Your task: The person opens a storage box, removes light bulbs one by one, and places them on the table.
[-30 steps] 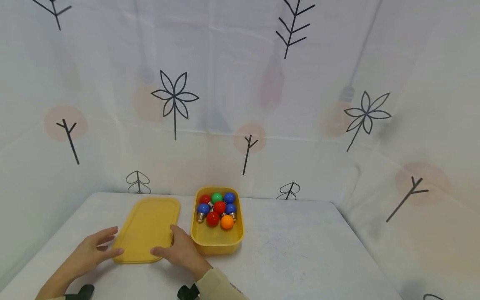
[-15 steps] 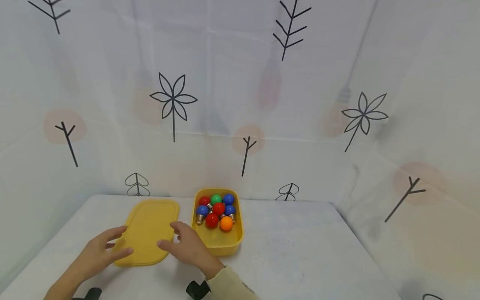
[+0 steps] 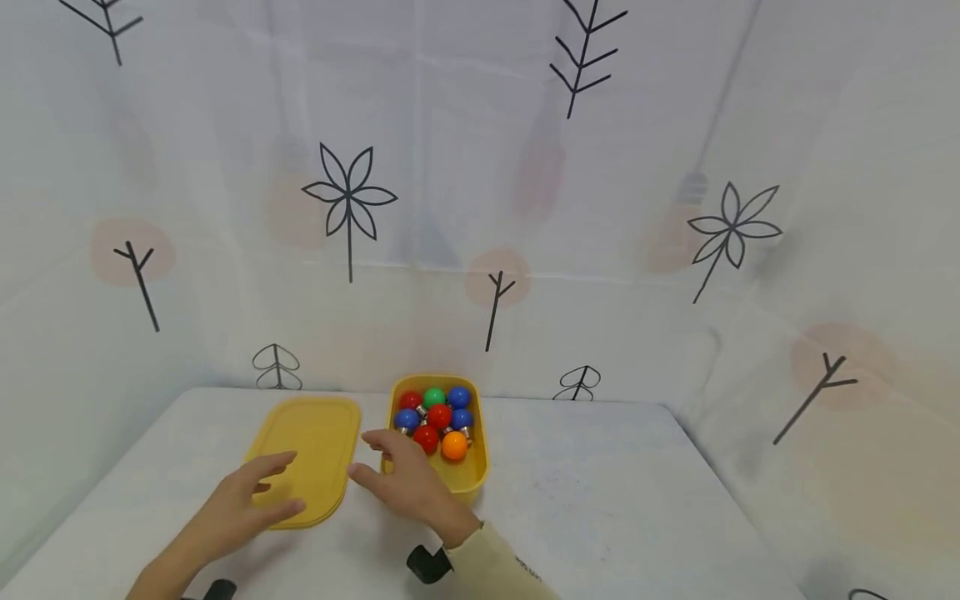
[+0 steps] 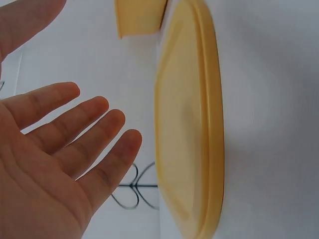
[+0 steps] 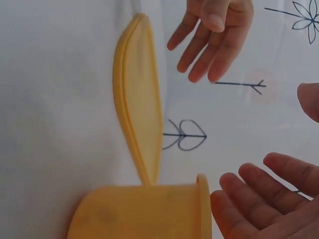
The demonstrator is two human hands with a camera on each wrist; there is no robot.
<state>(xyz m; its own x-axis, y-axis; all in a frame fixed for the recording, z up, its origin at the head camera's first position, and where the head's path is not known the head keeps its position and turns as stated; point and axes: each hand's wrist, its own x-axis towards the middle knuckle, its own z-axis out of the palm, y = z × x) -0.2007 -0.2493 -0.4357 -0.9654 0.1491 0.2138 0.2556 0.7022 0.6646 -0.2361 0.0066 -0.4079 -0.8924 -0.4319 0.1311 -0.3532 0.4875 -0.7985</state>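
A flat yellow lid lies on the table's left part. Over its near left portion hovers my left hand, fingers spread and holding nothing; the left wrist view shows its bare palm apart from the lid. My right hand, also holding nothing, is just above the near left side of a yellow plastic box and hides part of it. In the right wrist view its loose fingers are beside the box rim. Inside the box sit small coloured light bulbs: red, blue, green and orange.
Lid and box stand close together on a white-covered table. A pale cloth with drawn plants hangs behind the table and along its sides. More white tabletop extends to the right of the box.
Both hands have moved right, away from the lid's sides. The right hand has come from the lid's right edge to the box. Lid, box and bulbs have stayed in place.
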